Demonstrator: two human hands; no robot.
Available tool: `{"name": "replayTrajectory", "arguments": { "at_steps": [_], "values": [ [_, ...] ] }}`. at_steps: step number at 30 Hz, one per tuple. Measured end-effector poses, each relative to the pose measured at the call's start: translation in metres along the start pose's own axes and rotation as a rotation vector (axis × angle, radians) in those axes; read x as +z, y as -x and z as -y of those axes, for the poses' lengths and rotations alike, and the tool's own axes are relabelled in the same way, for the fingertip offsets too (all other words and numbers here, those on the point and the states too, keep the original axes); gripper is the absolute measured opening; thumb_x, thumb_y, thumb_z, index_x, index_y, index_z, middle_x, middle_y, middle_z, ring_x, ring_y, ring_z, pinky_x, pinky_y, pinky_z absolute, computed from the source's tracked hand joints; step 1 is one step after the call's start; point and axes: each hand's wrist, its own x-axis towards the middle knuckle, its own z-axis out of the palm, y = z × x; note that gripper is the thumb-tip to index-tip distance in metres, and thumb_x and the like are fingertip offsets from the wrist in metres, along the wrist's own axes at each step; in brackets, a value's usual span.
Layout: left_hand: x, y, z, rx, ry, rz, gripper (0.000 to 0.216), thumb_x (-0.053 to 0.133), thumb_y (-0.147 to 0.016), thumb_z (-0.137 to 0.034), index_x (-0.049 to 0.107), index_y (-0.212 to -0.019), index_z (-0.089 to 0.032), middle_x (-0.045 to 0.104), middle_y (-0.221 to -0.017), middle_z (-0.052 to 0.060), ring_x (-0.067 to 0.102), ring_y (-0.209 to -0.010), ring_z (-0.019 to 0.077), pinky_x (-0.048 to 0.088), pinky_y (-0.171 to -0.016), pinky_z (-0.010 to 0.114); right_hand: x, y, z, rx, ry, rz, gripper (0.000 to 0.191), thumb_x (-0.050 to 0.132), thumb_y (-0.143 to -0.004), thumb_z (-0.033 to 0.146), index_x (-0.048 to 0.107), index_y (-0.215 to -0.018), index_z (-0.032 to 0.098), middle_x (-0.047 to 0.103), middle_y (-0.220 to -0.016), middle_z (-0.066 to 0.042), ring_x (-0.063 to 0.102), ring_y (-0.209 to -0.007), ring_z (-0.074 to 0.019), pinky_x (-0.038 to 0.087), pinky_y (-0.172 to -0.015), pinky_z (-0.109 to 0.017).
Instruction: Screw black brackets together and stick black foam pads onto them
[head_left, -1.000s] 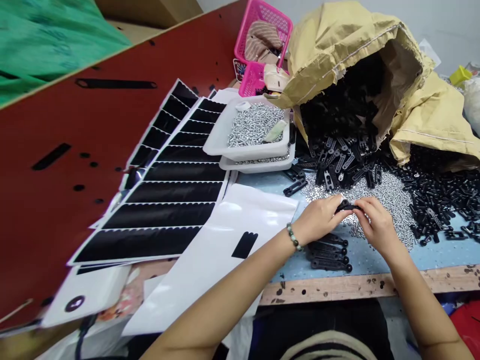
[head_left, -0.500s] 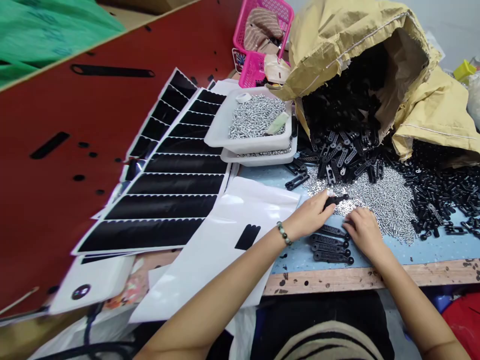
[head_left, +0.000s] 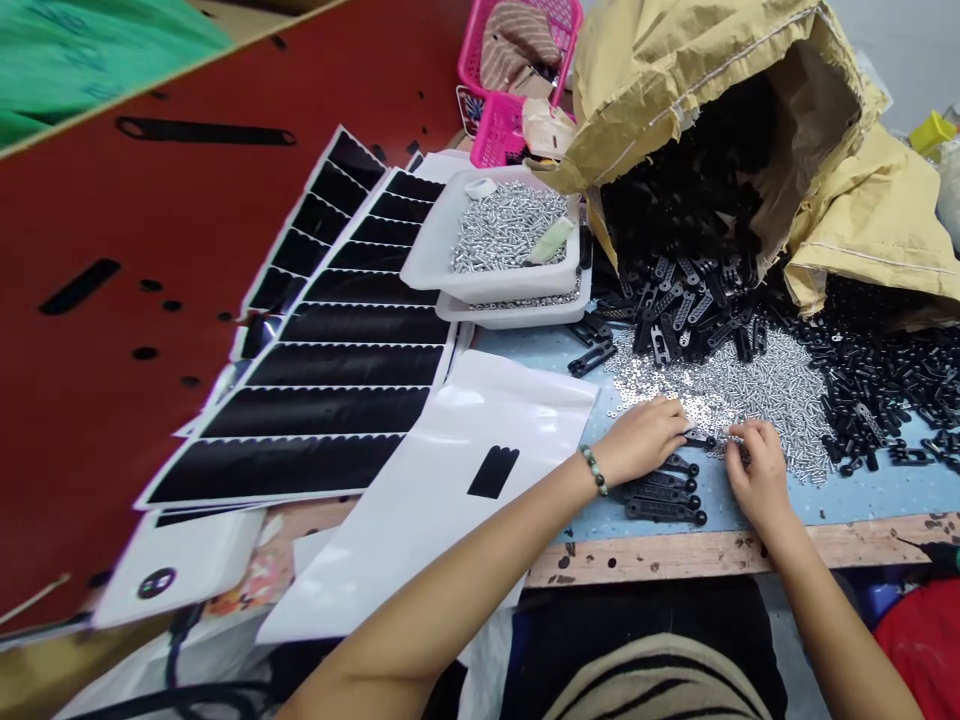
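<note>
As my left hand (head_left: 646,436) clasps a black bar (head_left: 702,438), my right hand (head_left: 760,474), grip unclear, could scatter far screws (head_left: 787,392) by brushing them.

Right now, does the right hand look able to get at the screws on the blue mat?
Probably yes: the right hand is right beside the screws, and nothing visible seems to block the way.

A pink basket (head_left: 553,14) holds striped cloth (head_left: 514,45), and green sheeting (head_left: 97,55) lies beyond the red board (head_left: 199,220).
</note>
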Motion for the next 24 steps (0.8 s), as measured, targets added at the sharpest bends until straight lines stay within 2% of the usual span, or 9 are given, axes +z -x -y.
{"name": "replayTrajectory", "arguments": {
  "at_steps": [5, 11, 14, 19, 21, 24],
  "values": [
    [-0.009, 0.007, 0.001, 0.002, -0.011, 0.063, 0.011, 0.051, -0.089, -0.019, 0.061, -0.084, -0.017, 0.058, -0.092, 0.005, 0.053, -0.089, 0.0208, 0.041, -0.08, 0.035, -0.001, 0.006, -0.001, -0.032, -0.004, 0.096, 0.026, 0.042, -0.086, 0.01, 0.062, -0.098, 0.022, 0.054, -0.091, -0.007, 0.051, -0.087, -0.0221, 0.046, -0.076, -0.039],
    [-0.034, 0.017, 0.006, -0.076, 0.131, -0.037, 0.016, 0.043, -0.092, -0.024, 0.058, -0.096, -0.019, 0.054, -0.096, 0.004, 0.051, -0.094, 0.0195, 0.041, -0.084, 0.033, 0.004, 0.001, 0.004, -0.017, -0.011, 0.145, 0.029, 0.042, -0.088, 0.013, 0.063, -0.105, 0.022, 0.056, -0.095, -0.008, 0.051, -0.089, -0.0225, 0.045, -0.079, -0.039],
    [-0.035, 0.016, 0.002, -0.081, 0.138, -0.028, 0.016, 0.041, -0.091, -0.023, 0.056, -0.09, -0.018, 0.052, -0.093, 0.004, 0.05, -0.093, 0.0195, 0.041, -0.084, 0.033, 0.006, -0.001, 0.009, -0.029, 0.029, 0.143, 0.028, 0.043, -0.088, 0.014, 0.063, -0.107, 0.022, 0.057, -0.096, -0.009, 0.05, -0.09, -0.023, 0.044, -0.08, -0.04],
    [-0.028, 0.012, 0.002, -0.097, 0.133, 0.004, 0.016, 0.041, -0.09, -0.022, 0.054, -0.084, -0.018, 0.052, -0.089, 0.003, 0.05, -0.09, 0.0193, 0.042, -0.082, 0.032, 0.009, 0.0, 0.016, -0.076, 0.146, 0.235, 0.028, 0.046, -0.084, 0.01, 0.067, -0.099, 0.023, 0.057, -0.091, -0.008, 0.048, -0.087, -0.0234, 0.042, -0.081, -0.041],
    [-0.026, 0.011, 0.003, -0.097, 0.133, 0.005, 0.016, 0.041, -0.091, -0.023, 0.055, -0.085, -0.018, 0.052, -0.089, 0.003, 0.05, -0.09, 0.0193, 0.042, -0.081, 0.032, 0.006, 0.0, 0.013, -0.066, 0.078, 0.205, 0.027, 0.045, -0.086, 0.011, 0.066, -0.098, 0.022, 0.057, -0.091, -0.007, 0.05, -0.087, -0.0225, 0.043, -0.08, -0.04],
    [-0.02, 0.009, 0.003, -0.078, 0.133, 0.032, 0.017, 0.043, -0.091, -0.023, 0.059, -0.092, -0.017, 0.055, -0.093, 0.004, 0.051, -0.092, 0.0193, 0.042, -0.083, 0.032, 0.0, 0.0, 0.005, -0.024, -0.022, 0.07, 0.024, 0.045, -0.089, 0.017, 0.061, -0.106, 0.021, 0.058, -0.096, -0.008, 0.053, -0.092, -0.0227, 0.045, -0.08, -0.039]
  ]
}}
